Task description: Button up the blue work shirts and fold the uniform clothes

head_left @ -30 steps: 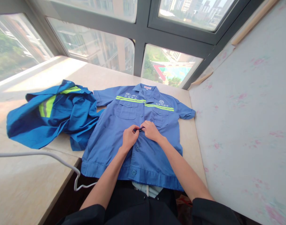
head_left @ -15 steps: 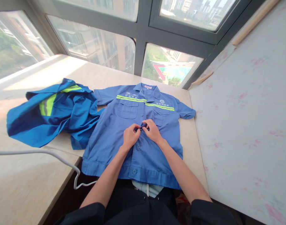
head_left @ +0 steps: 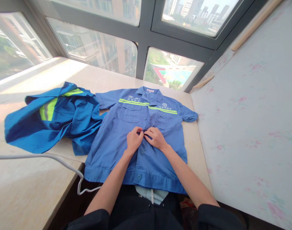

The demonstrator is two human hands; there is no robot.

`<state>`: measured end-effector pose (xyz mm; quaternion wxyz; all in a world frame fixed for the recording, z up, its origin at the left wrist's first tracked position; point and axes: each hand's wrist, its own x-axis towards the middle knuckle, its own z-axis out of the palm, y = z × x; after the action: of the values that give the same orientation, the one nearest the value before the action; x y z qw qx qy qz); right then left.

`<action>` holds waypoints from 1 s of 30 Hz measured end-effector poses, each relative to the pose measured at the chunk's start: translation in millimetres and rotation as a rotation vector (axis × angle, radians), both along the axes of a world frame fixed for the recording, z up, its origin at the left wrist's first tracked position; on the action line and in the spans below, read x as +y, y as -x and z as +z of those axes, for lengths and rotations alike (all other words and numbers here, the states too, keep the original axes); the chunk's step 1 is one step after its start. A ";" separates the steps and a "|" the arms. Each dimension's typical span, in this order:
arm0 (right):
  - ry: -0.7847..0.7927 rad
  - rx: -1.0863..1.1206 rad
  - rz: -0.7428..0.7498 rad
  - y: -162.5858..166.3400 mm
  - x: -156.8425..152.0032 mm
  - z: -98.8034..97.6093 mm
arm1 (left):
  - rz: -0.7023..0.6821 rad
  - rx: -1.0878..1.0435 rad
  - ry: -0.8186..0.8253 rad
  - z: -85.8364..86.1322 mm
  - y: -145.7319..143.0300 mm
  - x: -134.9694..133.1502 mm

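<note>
A blue short-sleeved work shirt [head_left: 117,137] lies flat, front up, collar away from me, with yellow-green stripes across the chest. My left hand [head_left: 134,139] pinches the front placket at mid-chest. Close against it, my right hand [head_left: 155,138] grips the placket edge from the other side, fingers bent. The fingers hide the button and buttonhole between them. Above the hands a button [head_left: 145,118] shows on the placket. Below them are another button [head_left: 142,151] and the hem button [head_left: 139,176].
A crumpled darker blue work jacket [head_left: 64,118] with a reflective band lies left of the shirt on the pale stone sill [head_left: 88,72]. A white cable [head_left: 62,161] crosses the sill's left front edge. Windows rise behind; a flowered wall panel [head_left: 241,127] stands at right.
My right hand has come down slightly, its fingers flatter over the placket. The folded bit of cloth raised between my hands now lies lower. The view has shifted a little.
</note>
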<state>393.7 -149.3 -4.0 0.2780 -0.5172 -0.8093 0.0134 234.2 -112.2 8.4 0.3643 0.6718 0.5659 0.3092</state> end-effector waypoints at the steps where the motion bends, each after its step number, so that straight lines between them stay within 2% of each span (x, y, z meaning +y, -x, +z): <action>1: -0.007 -0.007 -0.001 -0.2 0.4 -0.6 | 0.000 -0.003 0.018 1.1 0.3 1.5; 5: -0.035 -0.038 0.007 -1.0 0.6 -2.7 | -0.027 -0.004 0.090 6.3 1.3 9.7; 10: -0.015 -0.037 0.056 -3.5 -1.9 -1.1 | -0.139 0.049 0.118 13.7 1.7 21.4; 14: -0.013 -0.036 0.065 -6.2 -6.4 1.3 | -0.194 0.040 0.215 14.9 0.0 29.3; 17: 0.003 -0.040 0.058 -7.0 -8.5 1.3 | -0.146 0.016 0.257 11.1 -3.0 30.7; 21: 0.006 -0.057 0.054 -6.6 -9.1 1.0 | -0.016 -0.031 0.210 6.9 -5.6 26.6; 23: -0.001 -0.062 0.057 -6.2 -9.6 1.6 | -0.002 -0.076 0.233 7.8 -4.9 25.6; 27: -0.014 -0.067 0.066 -5.4 -11.4 3.3 | -0.113 -0.089 0.373 14.3 -1.7 29.8; 30: -0.035 -0.052 0.058 -4.7 -12.8 3.5 | -0.176 -0.062 0.390 18.6 -1.5 33.9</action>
<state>398.5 -162.1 -0.5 0.2653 -0.4887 -0.8311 -0.0062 235.8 -78.3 27.0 0.5302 0.6257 0.5428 0.1813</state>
